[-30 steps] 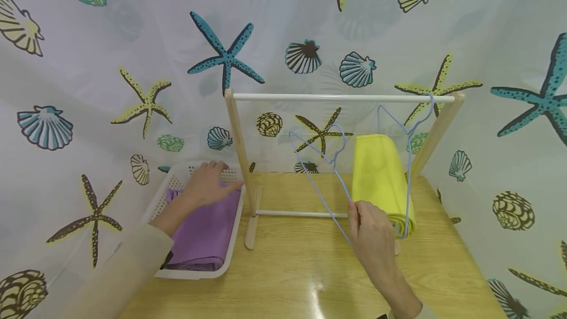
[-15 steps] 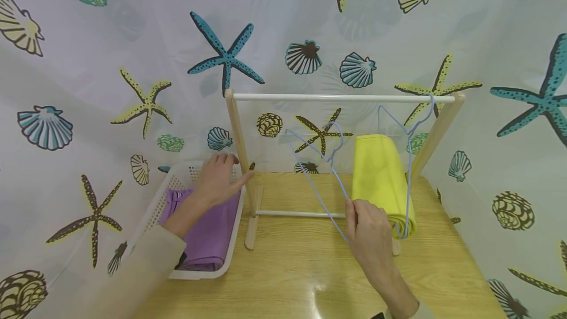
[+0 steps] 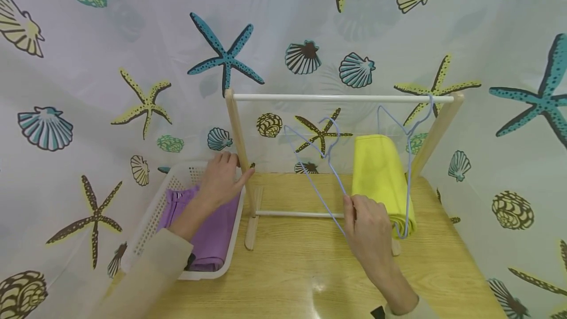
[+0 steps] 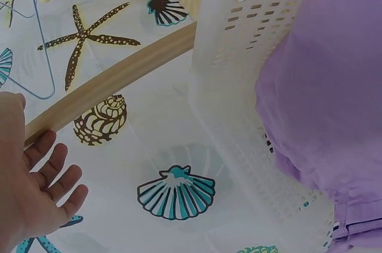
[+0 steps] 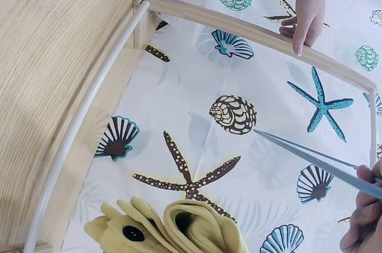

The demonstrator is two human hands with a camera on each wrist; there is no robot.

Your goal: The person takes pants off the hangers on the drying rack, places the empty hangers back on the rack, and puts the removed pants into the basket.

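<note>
My left hand [image 3: 220, 181] pinches the left wooden post [image 3: 238, 137] of a small garment rack, its thumb on one side and fingertips on the other. In the left wrist view the remaining fingers [image 4: 61, 188] curl loosely. My right hand [image 3: 369, 225] grips a light blue wire hanger [image 3: 313, 184] low on one side, with its hook tilted up below the rack's white top rail [image 3: 319, 98]. Another blue hanger [image 3: 408, 161] hangs from the right end of that rail, bearing a folded yellow garment [image 3: 376, 176]. The right wrist view catches my right fingers [image 5: 367, 217] curled round the hanger wire.
A white perforated basket [image 3: 152, 215] stands left of the rack, holding folded purple clothing [image 3: 208, 240]. The rack has a white lower bar [image 3: 292, 213] and stands on a wooden table [image 3: 301, 265]. A seashell-patterned curtain [image 3: 283, 28] encloses the back and sides.
My left hand has moved right and slightly up, from above the basket to the rack's left post. My right hand has shifted a little left and up, carrying the hanger with it.
</note>
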